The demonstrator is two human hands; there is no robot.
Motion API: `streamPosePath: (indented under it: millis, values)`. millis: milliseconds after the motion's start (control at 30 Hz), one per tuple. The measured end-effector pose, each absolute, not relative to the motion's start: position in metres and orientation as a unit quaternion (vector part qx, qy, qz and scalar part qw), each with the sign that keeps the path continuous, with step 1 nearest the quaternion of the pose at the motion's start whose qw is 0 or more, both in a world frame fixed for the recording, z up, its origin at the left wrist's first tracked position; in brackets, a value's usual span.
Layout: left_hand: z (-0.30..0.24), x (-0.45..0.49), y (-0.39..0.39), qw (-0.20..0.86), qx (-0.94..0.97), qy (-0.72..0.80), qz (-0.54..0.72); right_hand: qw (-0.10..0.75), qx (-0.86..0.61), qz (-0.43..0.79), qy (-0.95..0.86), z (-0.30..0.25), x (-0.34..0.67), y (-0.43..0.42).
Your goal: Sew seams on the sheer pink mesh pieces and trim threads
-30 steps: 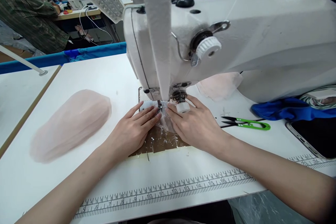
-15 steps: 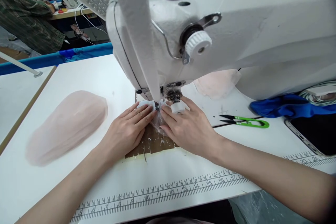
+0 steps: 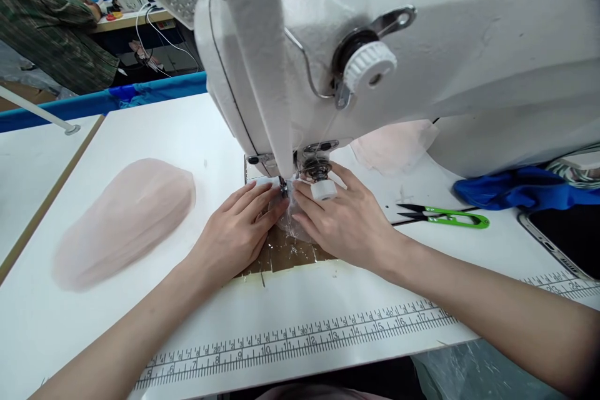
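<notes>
A white sewing machine (image 3: 422, 56) fills the upper middle. Under its presser foot (image 3: 284, 186) lies a small piece of sheer fabric (image 3: 291, 224) on a brown taped patch (image 3: 290, 255) of the table. My left hand (image 3: 234, 234) lies flat left of the foot, fingers stretched and pressing the sheer fabric's edge. My right hand (image 3: 349, 222) lies flat on the right side of it, fingers extended toward the needle. A white strip (image 3: 260, 56) hangs down in front of the machine.
A pile of pale pink sheer pieces (image 3: 124, 222) lies at the left; another pink piece (image 3: 394, 147) sits behind the machine arm. Green thread snips (image 3: 445, 219), blue cloth (image 3: 515, 187) and a phone (image 3: 562, 234) lie at the right. A printed ruler (image 3: 304, 340) runs along the table front. Another person's sleeve (image 3: 51, 37) is far left.
Both hands keep their flat hold on the sheer fabric at the foot; they have barely shifted. The head view has swayed slightly.
</notes>
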State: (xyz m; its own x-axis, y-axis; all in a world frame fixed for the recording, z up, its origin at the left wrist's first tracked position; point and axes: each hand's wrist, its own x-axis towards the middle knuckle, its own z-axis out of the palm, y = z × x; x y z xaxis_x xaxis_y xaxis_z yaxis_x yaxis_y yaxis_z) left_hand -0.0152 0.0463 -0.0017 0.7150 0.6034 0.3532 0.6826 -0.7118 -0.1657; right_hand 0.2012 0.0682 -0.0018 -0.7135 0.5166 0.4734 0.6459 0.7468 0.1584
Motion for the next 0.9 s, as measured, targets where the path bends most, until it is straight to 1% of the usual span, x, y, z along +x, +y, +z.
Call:
streamPosePath:
  millis: [400,900]
  values:
    - [-0.0026,-0.0129,0.0430,0.145,-0.918,-0.346,-0.129,0.180,-0.320,-0.159,-0.916,-0.0045,0.2015,0.0722]
    - [-0.0028,-0.0151,0.0441,0.161,-0.918,-0.342,-0.123,0.215,-0.307,-0.146,-0.916,-0.0058,0.2025,0.0737]
